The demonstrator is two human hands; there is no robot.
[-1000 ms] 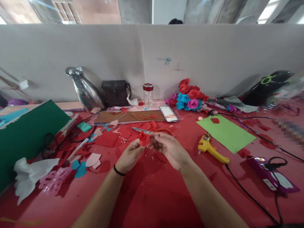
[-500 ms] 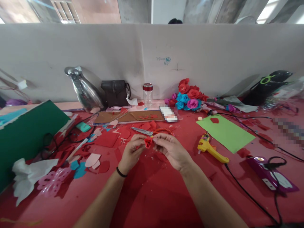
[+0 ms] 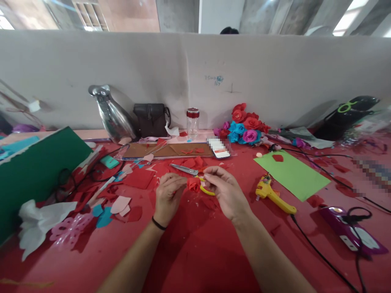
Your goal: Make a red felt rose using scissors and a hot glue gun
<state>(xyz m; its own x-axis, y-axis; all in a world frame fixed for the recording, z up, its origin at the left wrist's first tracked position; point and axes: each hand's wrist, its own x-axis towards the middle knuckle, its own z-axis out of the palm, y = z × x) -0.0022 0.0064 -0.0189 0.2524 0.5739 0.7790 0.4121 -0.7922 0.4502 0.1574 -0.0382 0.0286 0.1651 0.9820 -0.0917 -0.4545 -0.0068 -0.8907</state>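
A small red paper rose (image 3: 193, 184) is pinched at its left side by the fingers of my left hand (image 3: 170, 196), over the middle of the table. Just right of the rose, my right hand (image 3: 225, 191) has its thumb and forefinger pressed together; whatever lies between them is too small or hidden to make out. A slight gap separates these fingertips from the rose. Behind both hands lies a pair of scissors (image 3: 184, 169), its blades pointing left and a yellow handle loop showing between my hands.
To the right are a yellow glue gun (image 3: 271, 194) with a black cord, a green sheet (image 3: 295, 173) and a purple power socket (image 3: 351, 230). Paper scraps (image 3: 120, 204) litter the left. Finished paper flowers (image 3: 246, 126), a jar (image 3: 192, 122) and a steel jug (image 3: 113, 116) stand behind.
The rose has turned from facing me to a more sideways view. My right fingers have drawn a little away from it, and the scissors' yellow handle now shows. The view shifted slightly.
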